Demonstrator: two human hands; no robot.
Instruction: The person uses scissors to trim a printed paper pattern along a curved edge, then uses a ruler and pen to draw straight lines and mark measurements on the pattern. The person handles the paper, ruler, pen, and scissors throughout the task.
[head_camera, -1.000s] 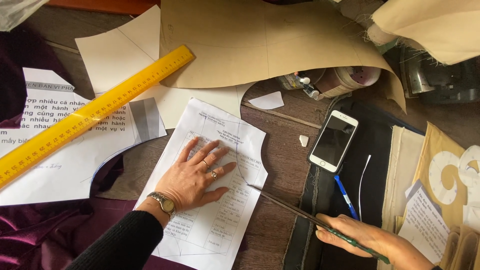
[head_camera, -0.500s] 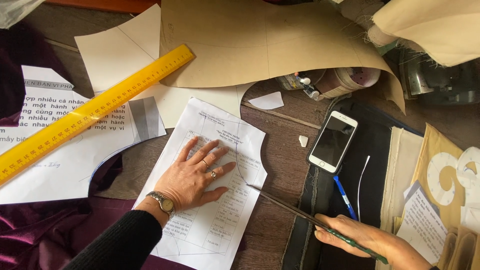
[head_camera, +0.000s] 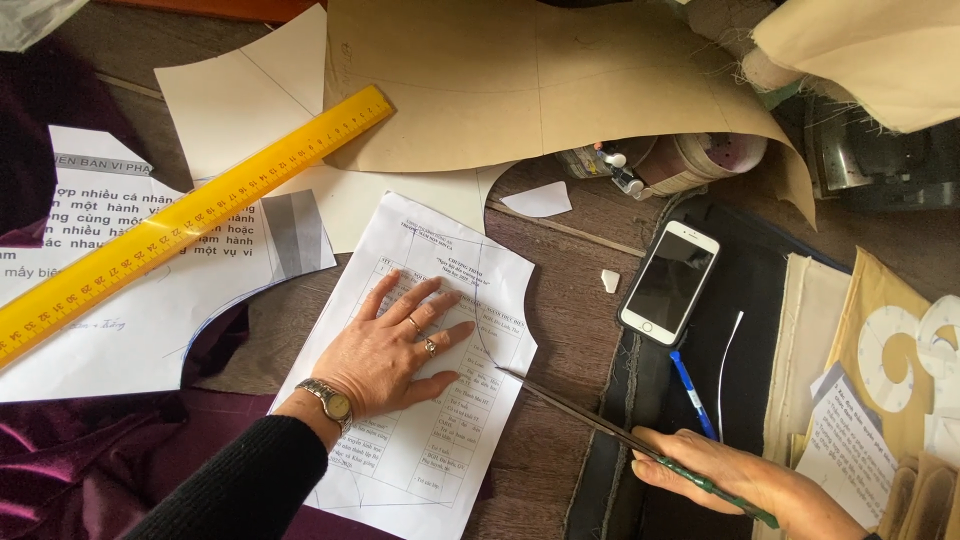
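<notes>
One printed sheet (head_camera: 420, 400), one scissors (head_camera: 620, 435)

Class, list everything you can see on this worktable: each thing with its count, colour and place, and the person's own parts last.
Printed paper sheet: one, white, centre, under left hand.
Long plastic ruler: one, yellow, lying diagonally at left.
Curved card pattern piece: one, tan, top centre.
Smartphone: one, white with dark screen, right of centre on black fabric.
Pen: one, blue, below the smartphone.
Velvet cloth: one, purple, bottom left.
Green-handled scissors: one pair, tip at the sheet's edge.
Left hand: flat on the sheet.
Right hand: holding the scissors.
</notes>
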